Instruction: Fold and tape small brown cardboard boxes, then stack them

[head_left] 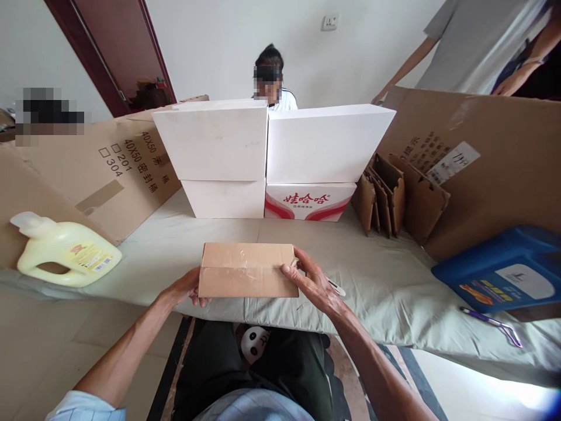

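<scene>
Between my two hands is a small brown cardboard box (245, 280), closed, with clear tape along its top seam. My left hand (193, 286) grips its left end, the fingers curled partly under it and partly hidden. Around the right end, my right hand (313, 280) has its thumb on top and its fingers at the far side. The box is at the front edge of the cloth-covered table (166, 245); whether it rests there or is lifted slightly, I cannot tell. Just beyond my right hand lies a white-handled tool (335, 286), partly hidden by that hand.
Stacked white boxes (214, 146) and a red-and-white carton (310, 202) stand ahead. Large cardboard panels (131, 175) flank both sides. A yellow jug (70, 251) is left; folded cardboard pieces (385, 199), a blue jug (504, 269) and a purple-handled tool (491, 320) are right. People are nearby.
</scene>
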`<state>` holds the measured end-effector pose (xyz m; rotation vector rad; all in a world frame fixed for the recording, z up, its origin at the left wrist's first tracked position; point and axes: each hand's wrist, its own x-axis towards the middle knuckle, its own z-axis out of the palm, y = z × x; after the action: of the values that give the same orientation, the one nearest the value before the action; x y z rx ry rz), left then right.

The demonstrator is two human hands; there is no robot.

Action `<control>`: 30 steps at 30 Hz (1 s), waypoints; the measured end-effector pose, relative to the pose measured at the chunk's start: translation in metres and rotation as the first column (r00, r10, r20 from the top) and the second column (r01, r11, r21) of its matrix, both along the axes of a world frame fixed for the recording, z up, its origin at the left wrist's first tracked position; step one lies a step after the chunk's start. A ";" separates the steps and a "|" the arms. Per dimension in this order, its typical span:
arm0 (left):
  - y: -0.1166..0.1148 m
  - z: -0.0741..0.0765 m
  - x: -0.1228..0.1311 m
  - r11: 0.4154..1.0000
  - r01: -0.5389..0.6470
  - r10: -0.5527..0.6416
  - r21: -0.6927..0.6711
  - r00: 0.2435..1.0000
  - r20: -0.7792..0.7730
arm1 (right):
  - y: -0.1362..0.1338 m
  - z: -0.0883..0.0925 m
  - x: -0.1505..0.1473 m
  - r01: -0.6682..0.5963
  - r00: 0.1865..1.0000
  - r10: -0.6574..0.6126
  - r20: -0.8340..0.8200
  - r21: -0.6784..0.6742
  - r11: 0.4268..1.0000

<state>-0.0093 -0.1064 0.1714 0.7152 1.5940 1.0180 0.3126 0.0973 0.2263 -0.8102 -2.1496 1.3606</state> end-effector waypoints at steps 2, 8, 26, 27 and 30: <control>0.004 -0.003 0.001 1.000 0.001 -0.002 -0.019 0.997 -0.073 | 0.001 0.002 -0.005 0.010 1.000 -0.010 0.014 -0.012 1.000; 0.005 0.019 0.002 0.965 -0.116 0.172 0.235 0.957 -0.232 | 0.010 0.008 -0.023 0.031 0.998 -0.025 0.056 -0.103 0.994; -0.025 0.055 0.030 0.876 0.222 0.087 0.428 0.800 -0.593 | 0.064 -0.105 0.055 0.057 0.798 -0.399 0.451 0.602 0.796; -0.027 0.054 0.031 0.873 0.227 0.090 0.432 0.795 -0.600 | 0.065 -0.109 0.055 0.071 0.800 -0.403 0.444 0.597 0.799; -0.030 0.051 0.034 0.862 0.242 0.102 0.445 0.778 -0.619 | 0.069 -0.112 0.055 0.127 0.821 -0.418 0.389 0.590 0.797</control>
<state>0.0248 -0.1360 0.2221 1.6121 1.8421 1.2324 0.3673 0.1662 0.1144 -1.2780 -2.4746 0.3428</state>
